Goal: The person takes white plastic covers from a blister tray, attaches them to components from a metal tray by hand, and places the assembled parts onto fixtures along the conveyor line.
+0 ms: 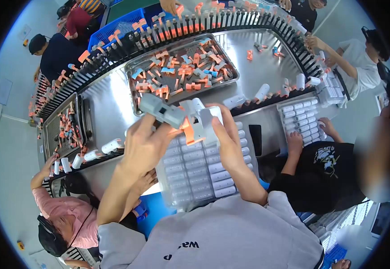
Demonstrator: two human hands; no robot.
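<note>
My left hand (pixel 143 143) is closed on a grey plastic clip part (pixel 161 110), its fingertips also at an orange piece (pixel 190 133). My right hand (pixel 227 139) grips a white plastic part (pixel 207 124) from the right side. The grey, orange and white parts meet or overlap between my two hands; whether they are joined I cannot tell. Below them lies a clear tray (pixel 164 190) with rows of white cylindrical parts (pixel 199 172), partly hidden by my hands.
A metal tray (pixel 130 74) holds mixed orange, grey and blue parts. Past it curves a black slatted conveyor (pixel 177 31). Co-workers sit left (pixel 71 215) and right (pixel 325 166). A black phone-like object (pixel 255 140) lies right of my hands.
</note>
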